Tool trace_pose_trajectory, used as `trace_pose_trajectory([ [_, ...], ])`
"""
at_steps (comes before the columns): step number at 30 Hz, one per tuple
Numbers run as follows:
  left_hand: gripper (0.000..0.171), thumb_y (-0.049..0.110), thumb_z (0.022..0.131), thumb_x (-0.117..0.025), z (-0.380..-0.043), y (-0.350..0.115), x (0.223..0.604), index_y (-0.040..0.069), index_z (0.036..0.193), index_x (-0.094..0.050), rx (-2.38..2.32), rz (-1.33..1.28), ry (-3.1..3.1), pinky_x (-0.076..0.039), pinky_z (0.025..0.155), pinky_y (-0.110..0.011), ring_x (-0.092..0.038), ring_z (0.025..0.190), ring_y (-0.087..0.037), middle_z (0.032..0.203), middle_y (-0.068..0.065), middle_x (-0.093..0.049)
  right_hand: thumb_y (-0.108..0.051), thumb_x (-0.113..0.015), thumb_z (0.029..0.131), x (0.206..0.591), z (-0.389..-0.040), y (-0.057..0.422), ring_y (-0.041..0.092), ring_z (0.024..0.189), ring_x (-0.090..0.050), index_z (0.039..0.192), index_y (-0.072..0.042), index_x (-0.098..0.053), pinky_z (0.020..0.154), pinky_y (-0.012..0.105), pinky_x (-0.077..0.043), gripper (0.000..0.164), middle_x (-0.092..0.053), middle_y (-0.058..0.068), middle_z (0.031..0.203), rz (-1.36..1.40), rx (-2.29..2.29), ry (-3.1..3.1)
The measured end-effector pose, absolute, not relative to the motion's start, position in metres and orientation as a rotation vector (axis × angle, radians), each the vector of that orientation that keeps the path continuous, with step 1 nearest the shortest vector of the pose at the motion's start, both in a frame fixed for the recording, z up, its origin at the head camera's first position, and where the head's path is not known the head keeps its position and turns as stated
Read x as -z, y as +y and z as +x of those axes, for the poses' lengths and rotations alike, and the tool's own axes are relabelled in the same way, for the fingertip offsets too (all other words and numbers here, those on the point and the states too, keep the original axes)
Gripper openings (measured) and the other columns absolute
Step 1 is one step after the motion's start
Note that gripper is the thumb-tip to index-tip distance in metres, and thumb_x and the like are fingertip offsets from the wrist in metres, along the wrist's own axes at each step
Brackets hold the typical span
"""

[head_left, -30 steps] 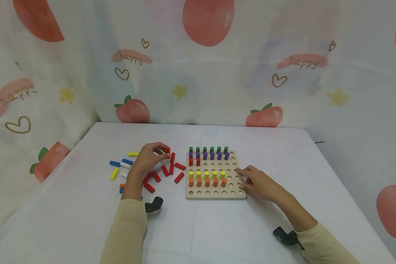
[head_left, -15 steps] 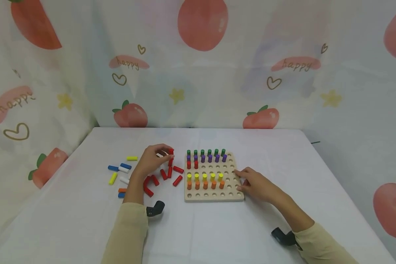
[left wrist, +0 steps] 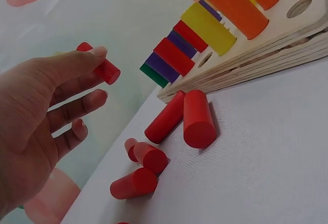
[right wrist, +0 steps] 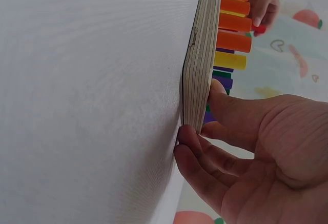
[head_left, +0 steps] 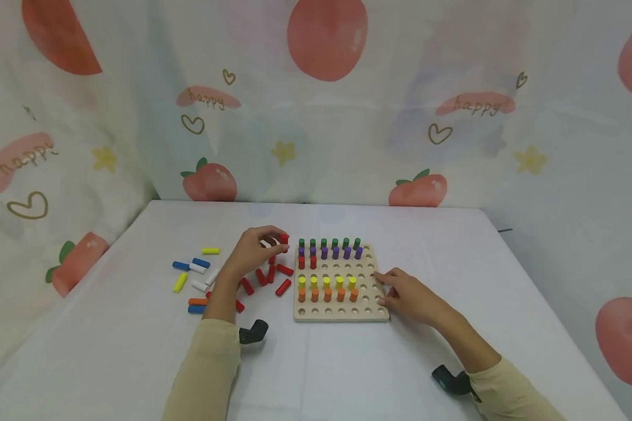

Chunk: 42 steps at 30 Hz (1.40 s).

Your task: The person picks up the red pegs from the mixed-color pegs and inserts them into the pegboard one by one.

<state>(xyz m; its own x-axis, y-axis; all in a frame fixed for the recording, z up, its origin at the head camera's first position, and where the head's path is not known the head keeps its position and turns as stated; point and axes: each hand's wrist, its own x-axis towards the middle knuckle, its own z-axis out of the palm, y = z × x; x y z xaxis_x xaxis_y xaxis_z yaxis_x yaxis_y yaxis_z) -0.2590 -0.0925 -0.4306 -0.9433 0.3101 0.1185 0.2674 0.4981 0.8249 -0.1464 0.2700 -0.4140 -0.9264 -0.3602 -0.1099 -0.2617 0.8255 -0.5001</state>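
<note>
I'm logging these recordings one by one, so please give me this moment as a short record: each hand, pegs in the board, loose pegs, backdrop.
Left hand: pinches a red peg above the table, near the pegboard's back left corner
Right hand: holds the pegboard's right edge
Pegs in board, back to front: six green, six purple, two red, five yellow, five orange
Loose pegs: left of the board; red, yellow, blue, white, orange
Backdrop: printed fabric

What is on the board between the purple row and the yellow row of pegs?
In the head view, two red pegs stand at the left end; the visible holes to their right and in the next row are empty.
</note>
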Motion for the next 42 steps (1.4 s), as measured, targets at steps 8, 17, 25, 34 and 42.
trace_pose_trajectory([
  [8,0.024,0.024,0.095,-0.078,-0.260,-0.082,0.435,0.018,0.118,-0.073,-1.433,0.561,2.679,-0.058,0.076,-0.035,-0.062,0.098,-0.024,0.103,0.001,-0.069,-0.014,-0.075,0.096,0.419,-0.140,0.270,0.016,0.085,-0.052,0.147,0.005,-0.052,0.068,0.029,-0.047,0.059,-0.057,0.012,0.116,-0.423,0.754,2.797],
  [17,0.023,0.024,0.095,-0.079,-0.263,-0.066,0.431,0.019,0.117,-0.074,-1.417,0.622,2.694,-0.055,0.079,-0.036,-0.062,0.099,-0.019,0.104,0.005,-0.069,-0.014,-0.075,0.096,0.421,-0.140,0.271,0.015,0.085,-0.052,0.146,0.005,-0.053,0.068,0.028,-0.048,0.058,-0.057,0.011,0.117,-0.466,0.748,2.819],
  [25,0.025,0.024,0.094,-0.080,-0.265,-0.054,0.426,0.017,0.118,-0.075,-1.425,0.704,2.687,-0.055,0.084,-0.037,-0.062,0.097,-0.018,0.103,0.005,-0.070,-0.014,-0.075,0.097,0.418,-0.145,0.266,0.014,0.084,-0.052,0.146,0.005,-0.053,0.068,0.028,-0.048,0.057,-0.058,0.012,0.117,-0.482,0.728,2.812],
  [34,0.026,0.021,0.095,-0.078,-0.269,-0.040,0.419,0.011,0.119,-0.074,-1.418,0.789,2.674,-0.052,0.092,-0.037,-0.063,0.099,-0.016,0.103,0.004,-0.071,-0.014,-0.076,0.096,0.418,-0.146,0.271,0.015,0.085,-0.053,0.146,0.005,-0.053,0.070,0.028,-0.049,0.058,-0.058,0.013,0.118,-0.470,0.707,2.836],
  [42,0.027,0.019,0.095,-0.079,-0.266,-0.026,0.420,0.009,0.120,-0.074,-1.466,0.794,2.611,-0.055,0.091,-0.033,-0.065,0.099,-0.016,0.106,0.002,-0.073,-0.014,-0.075,0.096,0.418,-0.145,0.272,0.015,0.085,-0.053,0.147,0.004,-0.053,0.069,0.028,-0.049,0.058,-0.058,0.011,0.117,-0.472,0.716,2.837],
])
